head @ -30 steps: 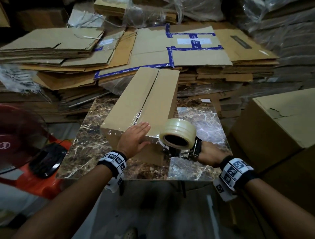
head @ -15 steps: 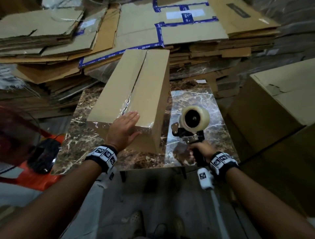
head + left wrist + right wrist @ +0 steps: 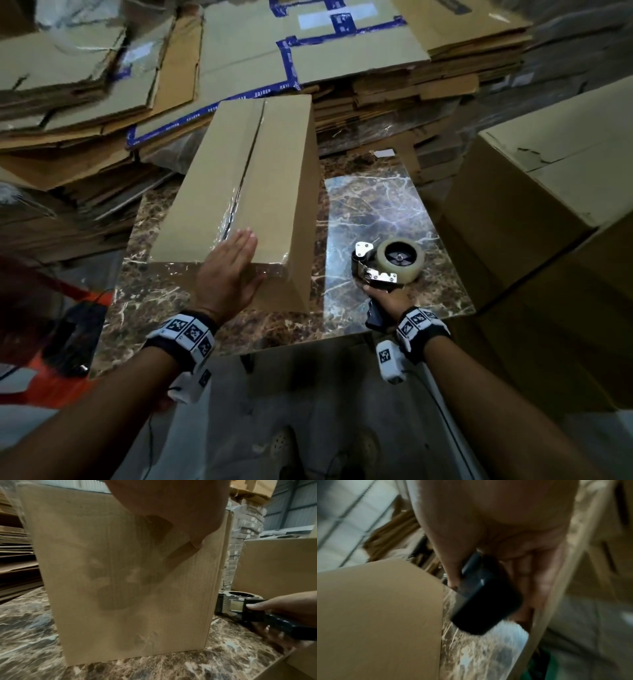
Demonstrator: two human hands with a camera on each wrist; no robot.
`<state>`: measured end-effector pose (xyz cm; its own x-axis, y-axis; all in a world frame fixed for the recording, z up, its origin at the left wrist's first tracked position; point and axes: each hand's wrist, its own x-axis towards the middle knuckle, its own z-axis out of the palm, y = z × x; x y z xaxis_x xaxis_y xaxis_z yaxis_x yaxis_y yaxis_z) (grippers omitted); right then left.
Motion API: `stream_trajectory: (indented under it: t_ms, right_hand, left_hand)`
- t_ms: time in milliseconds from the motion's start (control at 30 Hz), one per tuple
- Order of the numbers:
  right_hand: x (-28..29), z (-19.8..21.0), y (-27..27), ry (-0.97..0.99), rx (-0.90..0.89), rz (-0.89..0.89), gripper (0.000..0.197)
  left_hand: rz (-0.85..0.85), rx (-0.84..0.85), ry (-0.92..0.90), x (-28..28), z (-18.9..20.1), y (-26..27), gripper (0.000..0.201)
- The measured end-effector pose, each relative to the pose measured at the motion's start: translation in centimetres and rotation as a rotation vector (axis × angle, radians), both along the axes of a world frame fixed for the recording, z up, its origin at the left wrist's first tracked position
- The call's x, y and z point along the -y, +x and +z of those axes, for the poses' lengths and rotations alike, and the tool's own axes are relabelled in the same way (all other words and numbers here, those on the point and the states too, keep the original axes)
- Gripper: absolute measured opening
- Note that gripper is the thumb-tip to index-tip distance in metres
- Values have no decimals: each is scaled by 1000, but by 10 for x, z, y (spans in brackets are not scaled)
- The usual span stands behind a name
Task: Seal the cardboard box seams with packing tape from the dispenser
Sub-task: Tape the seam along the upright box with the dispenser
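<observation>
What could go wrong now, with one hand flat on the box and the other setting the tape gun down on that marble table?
The tape dispenser lies near the table's front edge, handle overhanging; once the right hand lets go, it might tip off. Its cutter points toward the cardboard box, so a careless reach could nick fingers. The left hand only presses flat on the crinkled tape end, which may lift.

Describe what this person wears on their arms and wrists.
Both forearms are bare, no sleeves. Each wrist carries a black band faced with white square tags printed in black block patterns; the right band matches. A small white tagged module hangs beneath each wrist.
</observation>
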<state>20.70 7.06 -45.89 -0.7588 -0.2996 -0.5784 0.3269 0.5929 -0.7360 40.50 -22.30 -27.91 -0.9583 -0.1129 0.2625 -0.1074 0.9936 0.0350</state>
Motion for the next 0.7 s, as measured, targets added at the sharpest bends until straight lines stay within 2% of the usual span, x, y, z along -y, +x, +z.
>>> stream_trajectory:
  t_ms: [67,133,200,233,333,367,433,467,567,633,700]
  right_hand:
    - [2,71,22,200,-98,145,71]
    - [4,111,35,441,-245,188,66]
    - [12,143,45,496,-405,133,68]
    - [19,155,50,423,-464,109,69]
    - [58,176,61,-10,-539,66,63]
    - [73,183,65,-117,-530,49,67]
    - [101,197,72,-250,-489,26,88]
    - [115,204,75,-275,-476,32,93]
    - [148,228,85,-283,-524,75,84]
    - [164,230,89,-291,-536,69,82]
    - [176,223,88,-343,-446,11,92]
  left_hand:
    - [10,15,-8,-2,2,1,76]
    - [15,40,-7,-4,3,1,78]
    - [11,84,-5,-4,5,2,83]
    - [0,103,0,-3,7,3,85]
    - [-79,112,134,2,15,6,89]
    - [-94,103,254,4,20,7,89]
    - [-90,38,494,13,34,6,82]
    - [-84,-10,528,19,42,4,77]
    - [-114,-39,310,48,57,-9,70]
    - [-143,64,130,69,54,-15,74]
    - [-166,180,25,84,45,-17,80]
